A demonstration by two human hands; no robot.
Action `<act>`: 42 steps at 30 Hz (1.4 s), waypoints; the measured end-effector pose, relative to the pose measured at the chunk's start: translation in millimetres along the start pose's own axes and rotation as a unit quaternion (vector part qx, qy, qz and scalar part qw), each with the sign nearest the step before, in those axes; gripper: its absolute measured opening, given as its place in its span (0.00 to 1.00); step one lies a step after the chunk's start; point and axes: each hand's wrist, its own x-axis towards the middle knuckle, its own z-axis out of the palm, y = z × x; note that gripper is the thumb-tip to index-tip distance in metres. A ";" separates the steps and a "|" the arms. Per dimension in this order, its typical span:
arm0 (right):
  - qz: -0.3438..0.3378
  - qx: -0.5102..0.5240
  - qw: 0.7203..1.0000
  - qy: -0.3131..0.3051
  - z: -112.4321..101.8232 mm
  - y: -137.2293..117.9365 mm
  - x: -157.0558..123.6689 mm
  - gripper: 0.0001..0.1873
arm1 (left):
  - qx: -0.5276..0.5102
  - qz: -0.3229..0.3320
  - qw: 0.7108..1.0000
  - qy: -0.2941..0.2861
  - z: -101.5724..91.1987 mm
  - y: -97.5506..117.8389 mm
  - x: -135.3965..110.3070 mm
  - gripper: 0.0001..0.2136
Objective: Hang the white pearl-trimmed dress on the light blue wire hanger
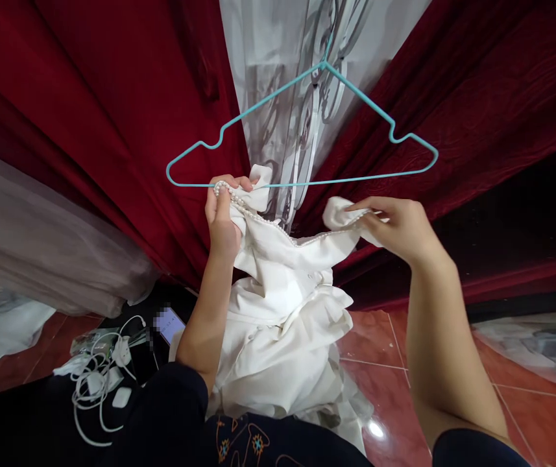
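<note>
A white dress (282, 305) with a pearl-beaded neckline drapes down in front of me toward the floor. My left hand (229, 207) is closed on the dress's upper left edge, right at the bottom bar of a turquoise wire hanger (365, 178). My right hand (394, 224) pinches the beaded edge on the other side, a little below the hanger bar and apart from it. Between both hands the neckline sags in a shallow curve. The hanger hangs upright at the top; where its hook ends is hard to make out.
Dark red curtains (126, 97) flank a white metal scroll grille (307, 130) behind the hanger. At lower left lie tangled white cables (95, 383), a white earbud-like case (122, 397) and a lit phone (169, 324). Red tiles (375, 402) cover the floor; sheer fabric (540, 344) hangs at right.
</note>
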 end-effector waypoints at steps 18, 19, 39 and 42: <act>-0.137 0.012 0.978 0.158 58.6 -59.9 7.2 0.09 | 0.165 -0.032 0.979 0.118 -103.5 -2.6 35.8 0.12; -0.135 0.017 0.978 0.157 58.6 -61.0 6.5 0.09 | 0.175 -0.013 0.975 0.137 -105.5 5.9 46.9 0.10; -0.126 0.011 0.973 0.191 68.3 -64.7 7.7 0.09 | 0.379 0.181 0.846 -0.330 31.1 22.3 11.7 0.17; -0.166 0.012 0.969 0.180 65.1 -65.1 -1.6 0.15 | 0.405 0.172 0.844 -0.308 37.3 10.7 1.5 0.24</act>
